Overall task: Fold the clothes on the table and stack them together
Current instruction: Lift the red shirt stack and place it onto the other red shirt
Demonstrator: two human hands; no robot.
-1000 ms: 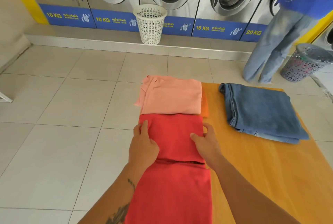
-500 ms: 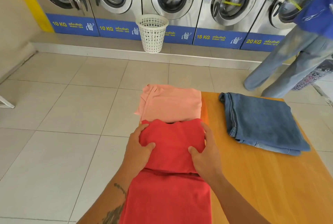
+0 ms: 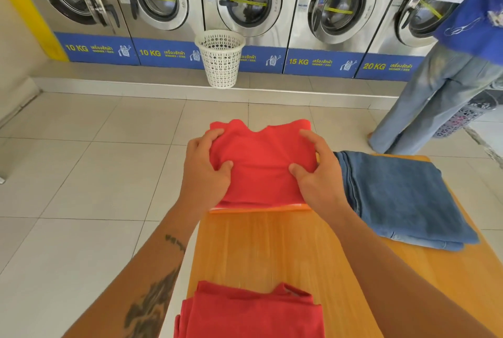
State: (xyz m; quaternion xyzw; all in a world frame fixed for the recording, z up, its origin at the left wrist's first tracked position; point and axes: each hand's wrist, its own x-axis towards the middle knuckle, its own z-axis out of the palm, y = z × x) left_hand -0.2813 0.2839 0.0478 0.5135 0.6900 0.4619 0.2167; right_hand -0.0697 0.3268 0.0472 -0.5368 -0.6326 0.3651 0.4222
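Observation:
A folded red garment point(image 3: 261, 163) sits at the far left end of the orange table point(image 3: 272, 250). My left hand point(image 3: 205, 169) grips its left side and my right hand point(image 3: 317, 171) grips its right side. It covers the pink garment; only a thin orange-pink edge point(image 3: 258, 208) shows beneath it. Another red garment point(image 3: 250, 313) lies at the near edge of the table. Folded blue jeans point(image 3: 402, 196) rest to the right.
A white laundry basket point(image 3: 220, 58) stands on the floor before a row of washing machines point(image 3: 245, 2). A person in a blue top and jeans point(image 3: 441, 92) stands at the far right beside a grey basket point(image 3: 462, 117).
Both hands have lifted the folded red garment off the lower red one and carried it forward onto the pink garment, which is now covered.

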